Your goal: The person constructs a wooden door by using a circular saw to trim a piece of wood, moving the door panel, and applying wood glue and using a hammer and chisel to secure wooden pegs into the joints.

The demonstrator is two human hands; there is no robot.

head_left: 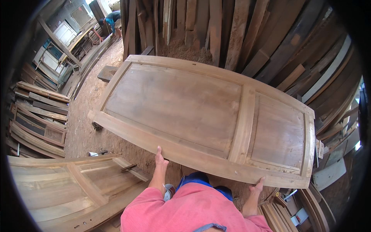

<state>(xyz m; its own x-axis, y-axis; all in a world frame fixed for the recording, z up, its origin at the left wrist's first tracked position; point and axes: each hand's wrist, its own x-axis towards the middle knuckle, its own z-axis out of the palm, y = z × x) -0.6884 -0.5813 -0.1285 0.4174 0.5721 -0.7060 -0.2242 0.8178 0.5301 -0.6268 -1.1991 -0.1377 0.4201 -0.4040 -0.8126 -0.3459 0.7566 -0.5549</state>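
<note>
A large panelled wooden door (176,104) lies face up in front of me, slightly slanted, with a big panel on the left and a smaller one on the right. My left hand (160,159) grips its near edge left of the middle. Farther right along that same edge, my right hand (255,188) has hold of it close to the right corner. Both thumbs show at the edge; the fingers underneath are hidden. What bears the door from below is mostly out of sight.
Tall boards (235,34) lean along the back and right. At lower left rests another panelled door (58,189), with stacked frames (38,123) beyond it. Sawdust covers the floor (83,120). A co-worker (112,21) bends over at far left. Loose timber (276,216) lies at lower right.
</note>
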